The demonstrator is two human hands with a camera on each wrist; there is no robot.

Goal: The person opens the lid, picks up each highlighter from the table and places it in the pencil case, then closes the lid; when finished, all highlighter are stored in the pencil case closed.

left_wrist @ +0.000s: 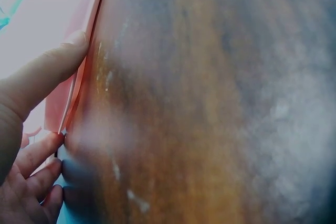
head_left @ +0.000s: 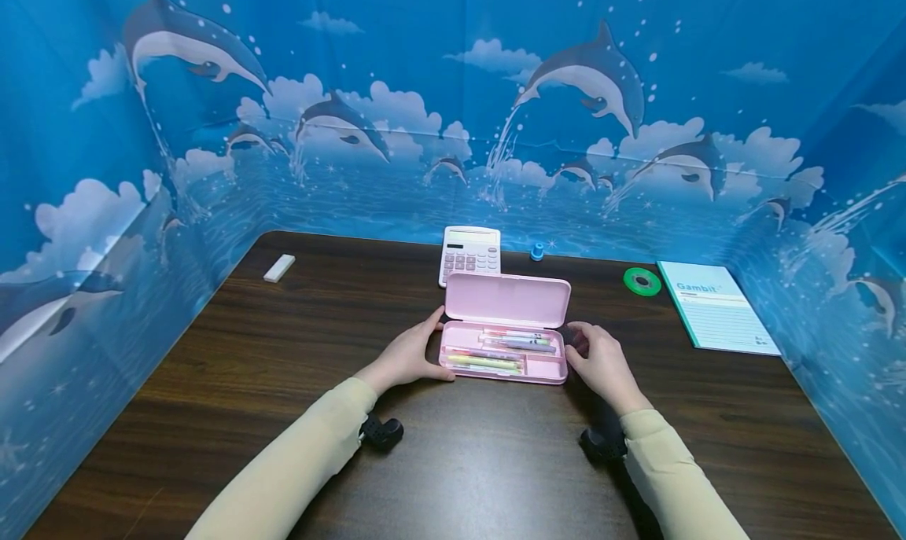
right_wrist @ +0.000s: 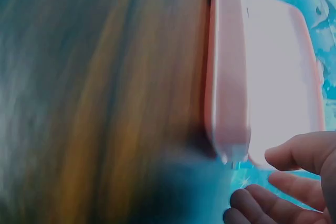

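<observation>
A pink pencil case [head_left: 507, 303] lies on the table with its lid raised toward the back. Several pens [head_left: 488, 362] in pale colours lie in its compartments. My left hand [head_left: 405, 358] holds the case's left end, thumb at the front corner and fingers round the side. In the left wrist view the thumb [left_wrist: 55, 69] presses along the front wall. Beside the right end is my right hand [head_left: 600, 361], its fingers loosely bent around nothing. The right wrist view shows a gap between that hand's thumb [right_wrist: 294, 155] and the case's base [right_wrist: 230, 77].
Behind the lid stands a white calculator [head_left: 470, 249], partly overlapped by it. A small blue object [head_left: 537, 251] sits to its right. Farther right are a green tape roll [head_left: 630, 287] and a notepad [head_left: 718, 308]. A white block [head_left: 279, 268] lies at the back left.
</observation>
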